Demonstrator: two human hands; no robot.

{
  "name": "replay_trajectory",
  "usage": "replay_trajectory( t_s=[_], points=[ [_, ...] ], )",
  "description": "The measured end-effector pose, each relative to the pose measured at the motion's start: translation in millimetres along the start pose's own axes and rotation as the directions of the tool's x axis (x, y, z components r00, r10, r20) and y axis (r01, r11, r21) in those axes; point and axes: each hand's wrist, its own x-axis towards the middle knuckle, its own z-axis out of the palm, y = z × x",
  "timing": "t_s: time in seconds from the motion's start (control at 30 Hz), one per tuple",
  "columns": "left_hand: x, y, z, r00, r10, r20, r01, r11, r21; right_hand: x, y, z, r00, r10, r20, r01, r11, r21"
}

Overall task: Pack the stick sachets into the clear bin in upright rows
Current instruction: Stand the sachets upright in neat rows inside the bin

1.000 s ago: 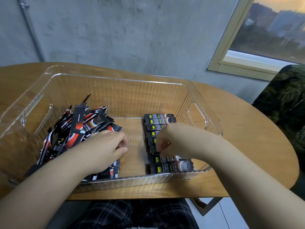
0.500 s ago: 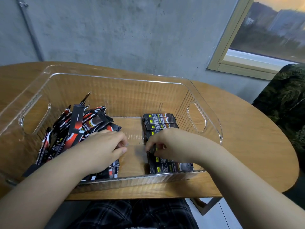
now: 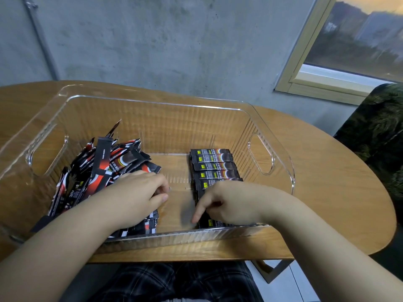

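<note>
Loose sachet pile (image 3: 104, 171) left in the bin (image 3: 152, 101), sachet row (image 3: 212, 166) right, on the table (image 3: 327, 192).

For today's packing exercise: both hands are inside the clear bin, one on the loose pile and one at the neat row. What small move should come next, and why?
Probably the left hand should lift one sachet from the loose pile and carry it to the row. The pile is still jumbled, bare floor of the clear bin lies between them, and the right hand is already at the row's near end.

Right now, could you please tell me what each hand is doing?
Left hand: fingers curled on the loose sachet pile; a grip cannot be told.
Right hand: fingers curled, pinching the neat sachet row.
</note>
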Motion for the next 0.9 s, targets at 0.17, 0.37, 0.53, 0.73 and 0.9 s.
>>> replay_trajectory(
  t_s=[0.17,0.37,0.53,0.73,0.9],
  points=[
    [0,2,0,1.0,-0.002,0.004,0.002,1.0,-0.002,-2,9,0,0.999,0.032,-0.017,-0.031,0.996,0.088],
    [2,8,0,1.0,0.01,0.018,-0.01,0.999,0.036,7,21,-4,0.811,0.258,-0.526,-0.183,0.964,0.191],
    [1,13,-1,1.0,0.003,0.027,-0.004,0.998,0.063,11,23,0,0.721,0.352,-0.597,-0.205,0.931,0.301],
    [7,30,5,0.998,0.027,0.051,-0.033,0.992,0.125,0,36,-2,0.704,0.383,-0.598,-0.24,0.921,0.308],
    [13,43,13,0.996,0.033,0.08,-0.049,0.976,0.214,-11,49,-6,0.7,0.408,-0.586,-0.261,0.91,0.322]
  ],
)
